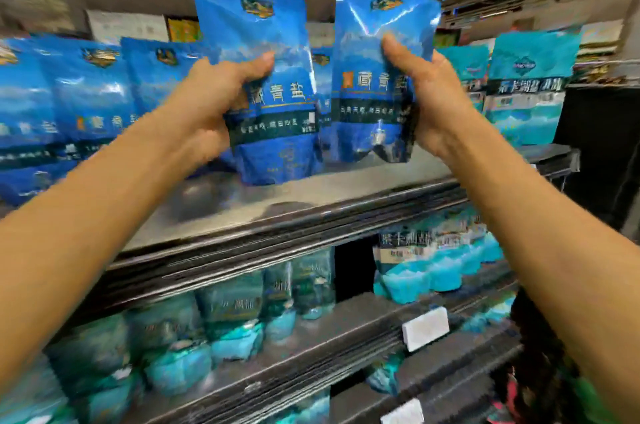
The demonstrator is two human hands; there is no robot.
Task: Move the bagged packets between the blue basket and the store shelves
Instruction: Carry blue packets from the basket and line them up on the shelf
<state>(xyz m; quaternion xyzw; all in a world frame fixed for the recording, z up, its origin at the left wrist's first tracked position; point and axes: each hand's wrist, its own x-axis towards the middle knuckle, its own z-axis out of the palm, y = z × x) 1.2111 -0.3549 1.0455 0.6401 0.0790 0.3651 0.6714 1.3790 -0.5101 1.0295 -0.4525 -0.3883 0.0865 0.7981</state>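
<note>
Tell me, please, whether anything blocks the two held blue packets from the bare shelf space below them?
Nothing visible does. The left hand grips one blue packet, the right hand the other packet, both over the bare shelf surface; neighbouring packets stand off to the side.

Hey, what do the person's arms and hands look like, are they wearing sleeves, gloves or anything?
Both forearms are bare, no sleeves in view. The left hand and right hand wear no gloves, and no rings, watch or wristband show.

Left hand and right hand each grip a blue packet above the shelf
</note>
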